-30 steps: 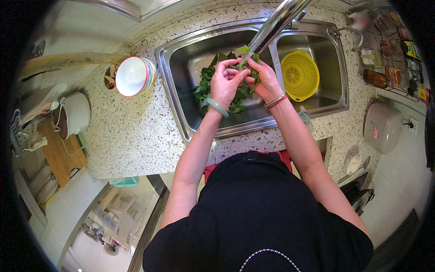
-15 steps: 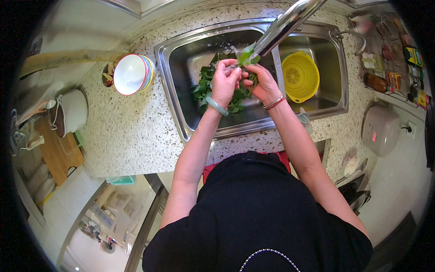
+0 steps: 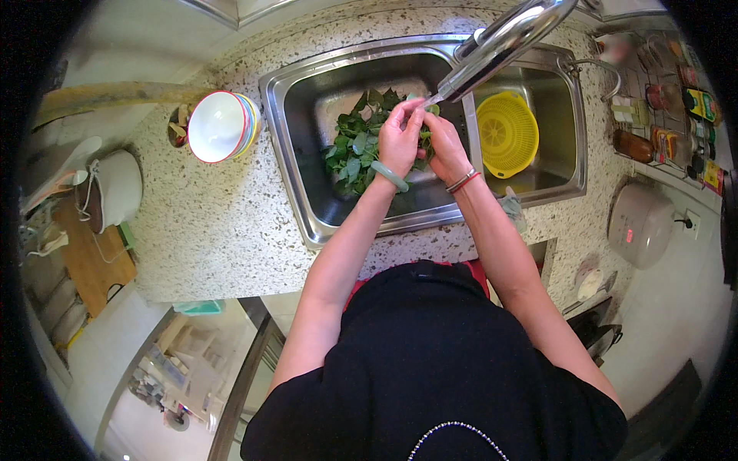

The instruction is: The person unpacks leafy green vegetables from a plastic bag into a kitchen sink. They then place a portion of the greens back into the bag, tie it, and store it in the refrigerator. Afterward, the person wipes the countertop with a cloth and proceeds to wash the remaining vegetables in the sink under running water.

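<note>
A pile of green leafy vegetables point(image 3: 356, 146) lies in the left basin of a steel double sink point(image 3: 288, 134). My left hand point(image 3: 400, 137), with a pale green bangle at the wrist, and my right hand point(image 3: 442, 138), with a red band, are close together over the leaves. Both pinch a green leaf point(image 3: 432, 109) just under the spout of the steel tap point(image 3: 503, 40).
A yellow colander point(image 3: 506, 132) sits in the right basin. Stacked colourful bowls point(image 3: 221, 127) stand on the speckled counter point(image 3: 207, 215) to the left. A white pot point(image 3: 115, 188) and wooden board point(image 3: 88, 257) are far left. Bottles point(image 3: 676, 107) and a rice cooker point(image 3: 639, 223) are on the right.
Both hands have stayed together under the tap, shifting slightly toward the near side of the basin, fingers working at the leaf.
</note>
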The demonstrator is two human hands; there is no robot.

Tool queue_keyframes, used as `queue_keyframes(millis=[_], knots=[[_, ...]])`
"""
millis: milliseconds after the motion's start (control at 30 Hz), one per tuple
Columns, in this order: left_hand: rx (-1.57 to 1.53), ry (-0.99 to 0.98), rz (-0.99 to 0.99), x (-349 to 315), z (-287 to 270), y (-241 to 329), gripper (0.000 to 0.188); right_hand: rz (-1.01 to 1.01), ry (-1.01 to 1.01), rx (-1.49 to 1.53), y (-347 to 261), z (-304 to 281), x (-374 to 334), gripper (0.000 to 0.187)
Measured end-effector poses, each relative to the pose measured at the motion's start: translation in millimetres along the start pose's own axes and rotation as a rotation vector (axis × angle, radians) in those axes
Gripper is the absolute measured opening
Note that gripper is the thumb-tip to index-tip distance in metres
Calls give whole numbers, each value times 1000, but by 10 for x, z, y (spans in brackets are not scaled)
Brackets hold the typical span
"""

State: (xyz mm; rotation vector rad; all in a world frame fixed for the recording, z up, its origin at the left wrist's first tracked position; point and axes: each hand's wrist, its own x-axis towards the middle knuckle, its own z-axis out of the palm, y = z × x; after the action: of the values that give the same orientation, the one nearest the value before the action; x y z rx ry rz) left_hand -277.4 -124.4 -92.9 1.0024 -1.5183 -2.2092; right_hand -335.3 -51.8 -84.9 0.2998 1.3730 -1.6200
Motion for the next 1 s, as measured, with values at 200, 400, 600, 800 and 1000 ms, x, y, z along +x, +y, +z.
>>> queue_keyframes(millis=[200, 400, 600, 800, 1000], knots=[[-106, 196, 99, 294, -309, -589, 39, 139, -41, 89, 24, -4, 245, 38], [334, 242, -120, 739, -901, -1404, 27, 120, -7, 126, 57, -44, 502, 37], [856, 16, -254, 1223, -1016, -1909, 32, 156, -134, 137, 73, -187, 616, 29], [954, 3, -459, 1251, -1041, -1990, 36, 38, -99, 187, 167, -308, 666, 38], [731, 35, -177, 1080, -1037, -1933, 39, 59, -85, 118, 309, -405, 809, 32]])
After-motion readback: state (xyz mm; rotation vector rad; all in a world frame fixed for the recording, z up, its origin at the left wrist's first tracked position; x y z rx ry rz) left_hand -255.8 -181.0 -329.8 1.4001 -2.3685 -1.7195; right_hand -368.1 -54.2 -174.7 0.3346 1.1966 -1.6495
